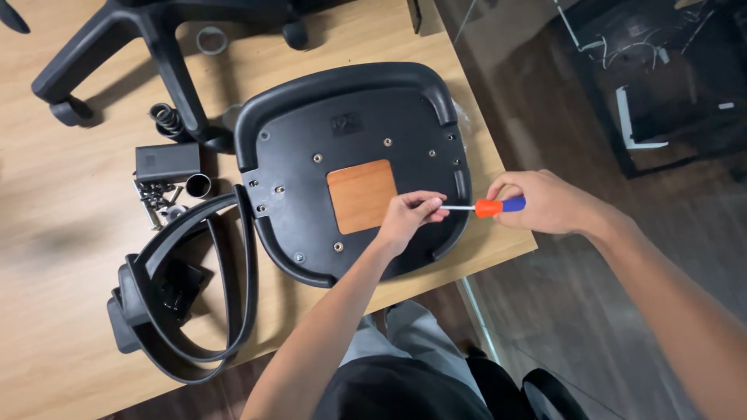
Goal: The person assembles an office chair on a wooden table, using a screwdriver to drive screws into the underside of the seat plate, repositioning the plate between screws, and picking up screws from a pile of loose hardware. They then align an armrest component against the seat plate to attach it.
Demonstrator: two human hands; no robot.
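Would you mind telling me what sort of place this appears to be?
Probably an office or home workroom used for furniture assembly: a light wooden tabletop holds an upturned black plastic chair seat, a black five-star chair base and loose metal screws.

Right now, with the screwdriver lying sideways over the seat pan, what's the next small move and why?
Probably tip the screwdriver upright. The right hand holds its handle nearly flat, while the left hand pinches the shaft tip above the seat underside; the tip isn't visibly seated in any screw.

Two bare forearms reach in from the near edge. The left hand (406,218) pinches its fingers (429,204) together. The right hand (545,204) is curled closed, wrist straight.
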